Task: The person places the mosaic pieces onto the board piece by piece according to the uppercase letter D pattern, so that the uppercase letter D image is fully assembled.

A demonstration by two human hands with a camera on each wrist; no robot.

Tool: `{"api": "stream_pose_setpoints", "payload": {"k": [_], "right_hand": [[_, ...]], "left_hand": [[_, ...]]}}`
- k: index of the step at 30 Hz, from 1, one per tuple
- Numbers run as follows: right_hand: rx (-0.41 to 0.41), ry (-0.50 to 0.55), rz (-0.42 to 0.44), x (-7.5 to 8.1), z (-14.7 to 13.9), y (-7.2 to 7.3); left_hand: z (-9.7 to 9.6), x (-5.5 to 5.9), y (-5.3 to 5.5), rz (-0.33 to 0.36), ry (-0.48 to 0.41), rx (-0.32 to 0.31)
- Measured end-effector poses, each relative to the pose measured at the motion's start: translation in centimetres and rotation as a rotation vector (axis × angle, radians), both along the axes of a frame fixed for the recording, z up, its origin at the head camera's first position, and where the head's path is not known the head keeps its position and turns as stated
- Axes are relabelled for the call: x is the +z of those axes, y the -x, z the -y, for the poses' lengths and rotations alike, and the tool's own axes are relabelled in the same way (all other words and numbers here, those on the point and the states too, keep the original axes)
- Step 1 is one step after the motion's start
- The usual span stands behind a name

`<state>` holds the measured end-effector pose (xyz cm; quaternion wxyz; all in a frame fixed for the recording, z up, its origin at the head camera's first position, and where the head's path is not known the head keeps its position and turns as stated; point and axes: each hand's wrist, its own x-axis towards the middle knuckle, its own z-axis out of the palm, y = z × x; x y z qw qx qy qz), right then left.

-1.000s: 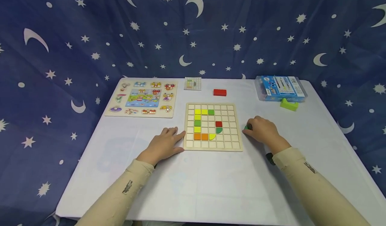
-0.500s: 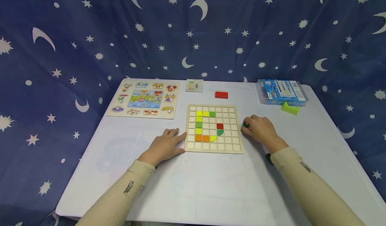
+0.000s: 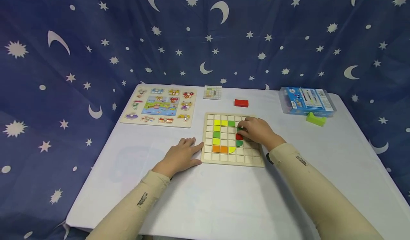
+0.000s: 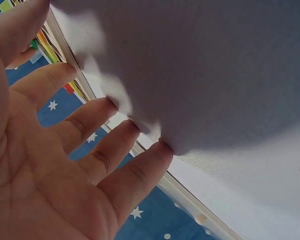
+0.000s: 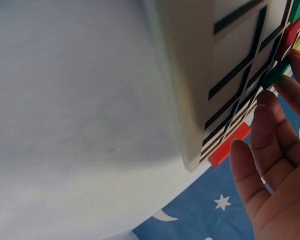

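Note:
A wooden grid board [image 3: 253, 158] lies mid-table, with yellow, green, orange and red tiles in its cells, forming part of a ring. Over its right side, my right hand [image 3: 258, 131] pinches a green tile [image 5: 276, 75] between thumb and finger, right beside the red tile [image 3: 239, 136]. A green quarter-round tile [image 3: 239, 144] and a yellow quarter-round tile [image 3: 231, 149] sit below the red one. My left hand [image 3: 179, 157] rests at the board's left edge, index finger and thumb touching it; its fingers look straight and spread in the left wrist view.
A picture puzzle board [image 3: 134, 121] lies at the back left. Behind the grid board are a small pattern card [image 3: 213, 93] and a red block [image 3: 241, 103]. A blue plastic box [image 3: 307, 101] and a light-green notched block [image 3: 315, 119] stand at the back right.
My right hand has moved left from the table beside the board to above its right-hand cells, carrying the green tile. The left hand stays at the board's edge. The head view has shifted slightly.

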<state>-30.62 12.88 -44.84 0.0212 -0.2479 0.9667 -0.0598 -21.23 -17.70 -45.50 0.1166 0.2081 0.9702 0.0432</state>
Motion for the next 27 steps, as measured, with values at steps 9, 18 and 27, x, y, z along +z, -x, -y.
{"api": "stream_pose_setpoints", "payload": {"k": [9, 18, 27], "right_hand": [[0.018, 0.006, -0.018, -0.2, 0.06, -0.05], [-0.021, 0.033, -0.019, -0.36, 0.51, -0.16], [-0.049, 0.038, -0.038, -0.61, 0.37, -0.19]], "left_hand": [[-0.5, -0.01, 0.02, -0.018, 0.014, -0.007], [-0.36, 0.56, 0.15, -0.01, 0.028, -0.002], [-0.36, 0.48, 0.06, -0.005, 0.004, -0.002]]}}
